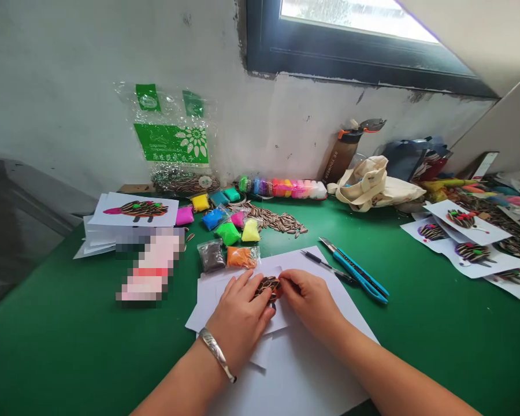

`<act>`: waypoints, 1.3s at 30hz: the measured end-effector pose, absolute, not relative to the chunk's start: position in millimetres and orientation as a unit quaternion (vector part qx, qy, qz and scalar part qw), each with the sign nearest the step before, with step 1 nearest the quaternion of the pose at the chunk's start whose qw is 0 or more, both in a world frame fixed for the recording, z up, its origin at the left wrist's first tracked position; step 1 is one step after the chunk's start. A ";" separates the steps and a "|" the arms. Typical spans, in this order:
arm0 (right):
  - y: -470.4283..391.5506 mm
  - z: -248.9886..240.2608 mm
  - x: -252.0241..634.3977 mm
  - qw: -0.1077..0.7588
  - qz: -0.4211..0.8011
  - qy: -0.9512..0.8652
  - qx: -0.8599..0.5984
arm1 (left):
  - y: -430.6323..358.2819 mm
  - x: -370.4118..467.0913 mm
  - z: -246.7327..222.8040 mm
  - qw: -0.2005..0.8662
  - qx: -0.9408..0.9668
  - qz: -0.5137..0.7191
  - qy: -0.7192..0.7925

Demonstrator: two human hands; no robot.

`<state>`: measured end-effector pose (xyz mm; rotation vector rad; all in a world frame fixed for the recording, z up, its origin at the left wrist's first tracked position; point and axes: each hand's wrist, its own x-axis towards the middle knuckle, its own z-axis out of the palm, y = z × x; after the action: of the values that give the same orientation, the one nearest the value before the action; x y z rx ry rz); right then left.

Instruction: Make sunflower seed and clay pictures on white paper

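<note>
My left hand [243, 309], a silver bracelet on its wrist, lies with outstretched fingers over a seed-covered figure [266, 287] on a white card [281, 320]. Part of the figure is hidden under those fingers. At the figure's right edge, near an orange patch, my right hand [305, 297] is closed in a pinch; whatever is between its fingertips is hidden. Larger white sheets [325, 370] lie beneath the card. Just beyond my left hand are a bag of orange clay [241, 257] and a bag of dark clay [211, 256].
A black pen [329, 267] and blue-handled cutter [359, 274] lie right of my hands. Farther back are loose sunflower seeds [277, 219], a seed bag [177, 150], a brown bottle [342, 153] and a cloth bag [368, 185]. Finished cards [134, 209] are stacked left; others [472, 251] lie right.
</note>
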<state>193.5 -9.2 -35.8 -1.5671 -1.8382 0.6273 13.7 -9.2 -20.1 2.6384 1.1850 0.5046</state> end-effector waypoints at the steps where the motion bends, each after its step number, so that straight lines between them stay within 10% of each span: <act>1: -9.0 -36.0 192.5 0.312 0.229 -0.702 -0.597 | -9.3 13.6 -20.7 0.104 0.894 0.170 0.402; 39: -17.2 -41.8 198.5 0.257 0.175 -0.731 -0.607 | -9.1 16.8 -19.8 0.111 0.892 0.092 0.427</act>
<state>198.5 -17.2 -41.8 -1.6456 -1.9838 0.4756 16.8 -9.1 -19.8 2.6217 1.2558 0.2713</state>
